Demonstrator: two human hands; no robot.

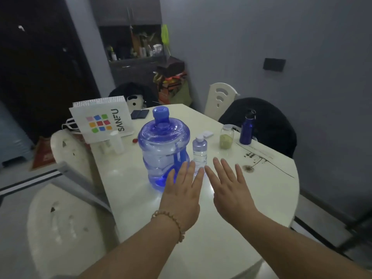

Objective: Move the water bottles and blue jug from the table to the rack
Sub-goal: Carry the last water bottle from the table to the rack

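A dim room with grey walls holds a cream tabletop [261,178] ringed by white chairs. At its centre the blue jug [164,150] stands upright, capped. Just right of the jug is a small clear water bottle [199,151]; further right of the jug stand a glass jar [226,136] and a dark blue flask [247,128]. Behind the jug's left side leans a white paper bag [102,119]. In front of the jug, the left hand [182,190] and right hand [227,188] hover flat, each grip spread wide and empty.
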